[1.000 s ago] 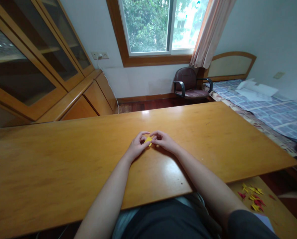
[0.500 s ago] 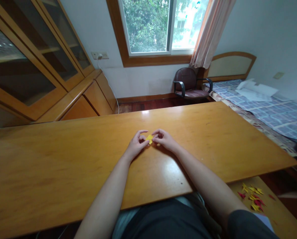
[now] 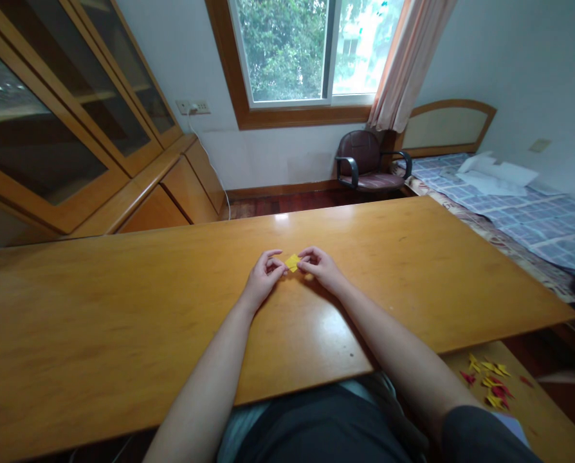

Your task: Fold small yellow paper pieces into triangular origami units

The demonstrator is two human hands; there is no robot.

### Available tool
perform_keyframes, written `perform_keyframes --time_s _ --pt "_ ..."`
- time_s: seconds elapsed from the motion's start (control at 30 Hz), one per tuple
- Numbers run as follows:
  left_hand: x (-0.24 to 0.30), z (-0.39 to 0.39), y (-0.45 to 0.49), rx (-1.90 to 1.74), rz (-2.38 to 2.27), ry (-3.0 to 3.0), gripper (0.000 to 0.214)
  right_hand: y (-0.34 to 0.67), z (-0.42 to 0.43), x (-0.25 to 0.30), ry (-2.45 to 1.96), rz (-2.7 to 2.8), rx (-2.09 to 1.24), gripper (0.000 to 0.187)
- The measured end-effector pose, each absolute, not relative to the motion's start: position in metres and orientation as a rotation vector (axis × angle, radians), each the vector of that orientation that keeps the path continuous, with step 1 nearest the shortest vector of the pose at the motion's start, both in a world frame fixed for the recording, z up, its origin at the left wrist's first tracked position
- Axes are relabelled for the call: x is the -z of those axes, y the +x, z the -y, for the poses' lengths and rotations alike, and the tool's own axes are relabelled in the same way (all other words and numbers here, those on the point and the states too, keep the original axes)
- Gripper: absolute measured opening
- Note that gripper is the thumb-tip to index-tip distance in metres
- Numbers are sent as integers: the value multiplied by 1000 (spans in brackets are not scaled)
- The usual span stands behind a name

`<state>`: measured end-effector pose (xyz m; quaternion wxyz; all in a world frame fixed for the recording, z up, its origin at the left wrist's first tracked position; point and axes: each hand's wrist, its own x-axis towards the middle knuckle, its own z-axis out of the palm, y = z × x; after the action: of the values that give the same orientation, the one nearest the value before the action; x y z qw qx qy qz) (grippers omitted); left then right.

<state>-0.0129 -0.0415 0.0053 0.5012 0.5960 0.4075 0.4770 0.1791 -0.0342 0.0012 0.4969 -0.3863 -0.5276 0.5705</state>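
A small folded piece of yellow paper [image 3: 292, 262], roughly diamond-shaped, is held just above the wooden table [image 3: 137, 308]. My right hand [image 3: 319, 265] pinches its right corner between thumb and fingers. At the paper's left corner, my left hand [image 3: 265, 273] has thumb and fingertips closed on the edge, its index finger raised and curved above. The fine folds of the paper are too small to make out.
Several folded yellow and red paper pieces [image 3: 494, 382] lie on a lower wooden surface [image 3: 548, 418] at the lower right. Beyond the table stand a chair [image 3: 365, 164], a bed [image 3: 519, 212] and a glass-door cabinet [image 3: 89, 122].
The yellow paper has shifted slightly right and away from me, and more of it shows. My left thumb has drawn back to its left corner; my right hand has moved slightly right.
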Motion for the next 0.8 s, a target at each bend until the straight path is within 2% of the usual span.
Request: perform_keyframes --time_s 0.53,0.8 --pt "2 40 -14 -1151 -1043 1510 45 174 39 -1 -946 1441 -1396 36" --pt "0 40 -12 -1174 -1039 1484 43 174 41 -5 -1013 1534 -1411 29"
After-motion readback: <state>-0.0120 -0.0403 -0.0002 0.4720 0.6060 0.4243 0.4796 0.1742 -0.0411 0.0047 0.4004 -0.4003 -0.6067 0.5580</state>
